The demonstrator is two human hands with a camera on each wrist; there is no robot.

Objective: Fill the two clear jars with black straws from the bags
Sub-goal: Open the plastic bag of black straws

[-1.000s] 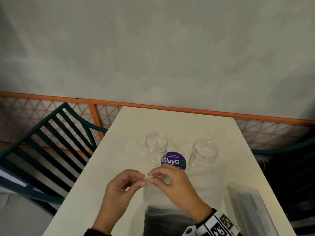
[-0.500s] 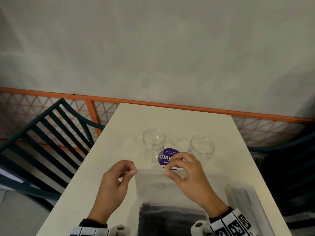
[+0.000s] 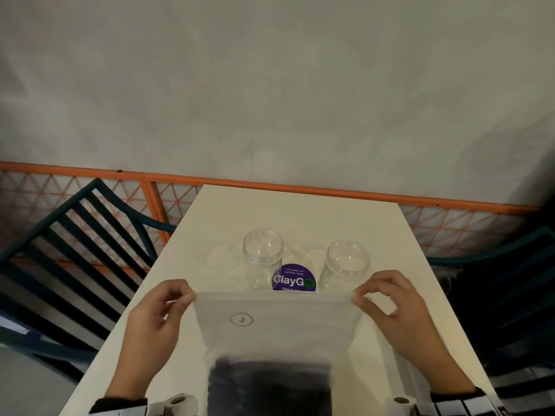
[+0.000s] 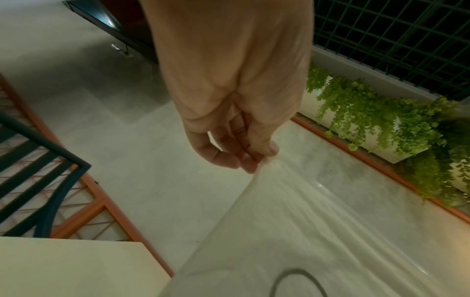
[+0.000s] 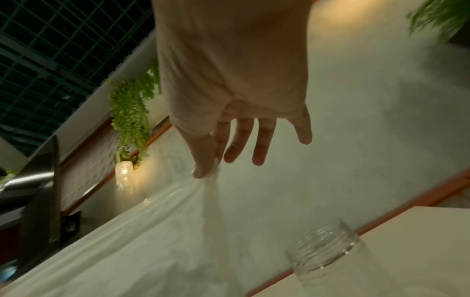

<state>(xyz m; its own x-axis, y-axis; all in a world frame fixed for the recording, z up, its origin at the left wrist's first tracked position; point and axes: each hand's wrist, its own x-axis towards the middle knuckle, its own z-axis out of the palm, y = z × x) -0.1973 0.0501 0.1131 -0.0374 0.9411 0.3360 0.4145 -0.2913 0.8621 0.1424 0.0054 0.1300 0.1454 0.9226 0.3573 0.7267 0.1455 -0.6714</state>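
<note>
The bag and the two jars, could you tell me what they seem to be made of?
The bag looks like thin, soft, translucent plastic film: it stretches and wrinkles between the left hand and right hand. The jars look like clear rigid plastic, possibly glass, with threaded rims.

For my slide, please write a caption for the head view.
Both hands, left and right, pinch a straw bag before two empty jars.

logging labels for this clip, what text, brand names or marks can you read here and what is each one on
"ClayGo": purple round sticker on the table, between the two clear jars.
"Let's keep our pantries clean.": small line at the top of the same sticker.
"Clean as you...": bottom line of the sticker, cut off by the bag edge.
Circled "L"-like mark: on the clear plastic bag; it may be mirrored.
</note>
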